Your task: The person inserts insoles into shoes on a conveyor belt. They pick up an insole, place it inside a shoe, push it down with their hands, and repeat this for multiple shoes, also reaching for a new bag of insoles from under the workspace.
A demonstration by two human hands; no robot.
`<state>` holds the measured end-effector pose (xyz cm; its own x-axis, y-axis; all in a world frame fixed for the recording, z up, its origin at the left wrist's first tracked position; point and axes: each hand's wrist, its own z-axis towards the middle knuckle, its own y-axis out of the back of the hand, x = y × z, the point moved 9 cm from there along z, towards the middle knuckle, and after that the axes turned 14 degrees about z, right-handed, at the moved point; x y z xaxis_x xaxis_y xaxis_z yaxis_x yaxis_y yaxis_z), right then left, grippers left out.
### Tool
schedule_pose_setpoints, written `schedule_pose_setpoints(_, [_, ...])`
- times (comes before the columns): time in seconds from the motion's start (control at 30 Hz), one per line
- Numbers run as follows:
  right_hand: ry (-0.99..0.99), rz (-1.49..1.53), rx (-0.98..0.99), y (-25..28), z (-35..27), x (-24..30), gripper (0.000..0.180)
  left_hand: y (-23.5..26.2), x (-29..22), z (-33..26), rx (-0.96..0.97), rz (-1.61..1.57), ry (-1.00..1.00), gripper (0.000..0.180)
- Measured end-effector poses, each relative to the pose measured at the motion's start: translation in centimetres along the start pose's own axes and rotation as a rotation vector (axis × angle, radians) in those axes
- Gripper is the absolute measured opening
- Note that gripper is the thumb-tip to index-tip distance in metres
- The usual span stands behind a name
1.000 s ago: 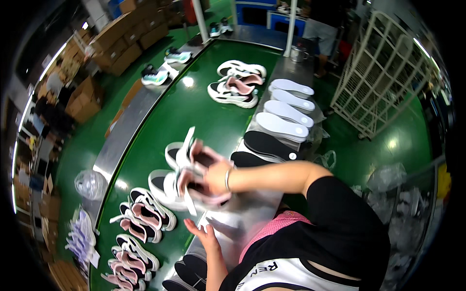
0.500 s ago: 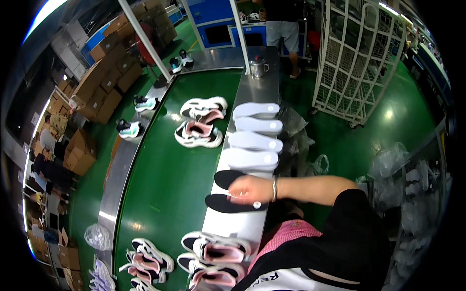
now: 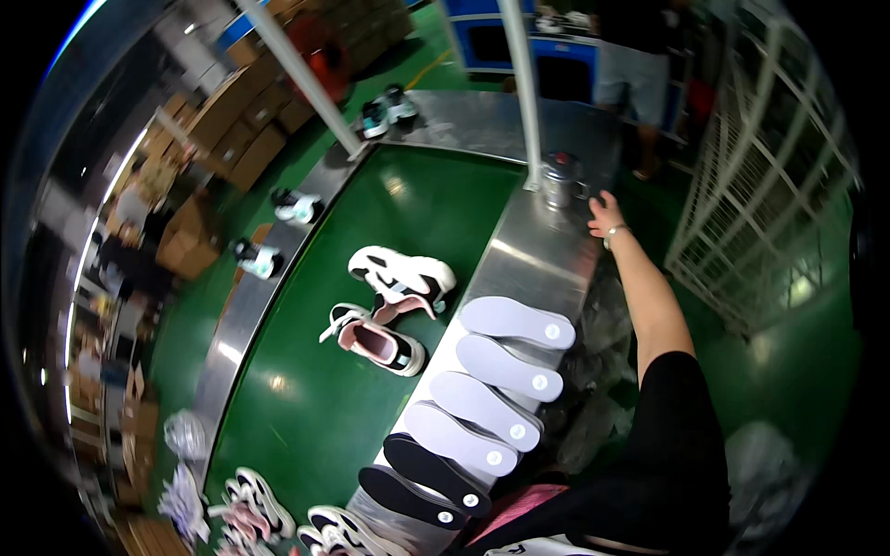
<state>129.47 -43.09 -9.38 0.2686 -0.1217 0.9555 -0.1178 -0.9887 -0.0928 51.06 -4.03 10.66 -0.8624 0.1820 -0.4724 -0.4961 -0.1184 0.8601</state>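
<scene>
My right hand [image 3: 606,215] is stretched out far ahead with its fingers spread, holding nothing. It is just to the right of a lidded metal pot [image 3: 559,185] that has a red knob and stands on the metal ledge. Along the near part of this ledge lie several pale lilac-grey insoles [image 3: 515,322] in a row, each with a white round sticker at the heel. Two black insoles [image 3: 413,497] lie at the near end. My left hand is not in view.
A pair of white, black and pink sneakers [image 3: 400,276] sits on the green conveyor belt [image 3: 287,389], with more sneakers [image 3: 250,505] at the near end. Teal-and-black shoes [image 3: 297,206] stand on the far-side rail. A wire cage trolley [image 3: 751,176] and a person [image 3: 635,79] are ahead right.
My right hand has left the black insoles and reached forward to beside the metal pot. The view has turned, and the sneaker pair on the belt now sits at a different angle.
</scene>
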Motion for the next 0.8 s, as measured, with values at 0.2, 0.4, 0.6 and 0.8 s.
schedule_pose_setpoints(0.2, [-0.089,0.198,0.090,0.2,10.7,-3.4,0.047,-1.6,-0.2,-2.0,-0.052,0.154,0.061,0.048])
schedule_pose_setpoints(0.4, [-0.308,0.317,0.275,-1.9,9.8,-5.4,0.023,-2.2,-5.2,-2.8,-0.019,0.166,0.022,0.045])
schedule_pose_setpoints(0.6, [-0.220,0.231,0.516,-0.1,1.7,-0.4,0.023,-6.5,-13.2,-1.1,0.098,-0.089,-0.219,0.043])
schedule_pose_setpoints(0.8, [-0.222,0.097,0.825,-3.8,-22.6,10.6,0.022,-8.4,-26.6,-3.1,0.341,-0.437,-0.673,0.033])
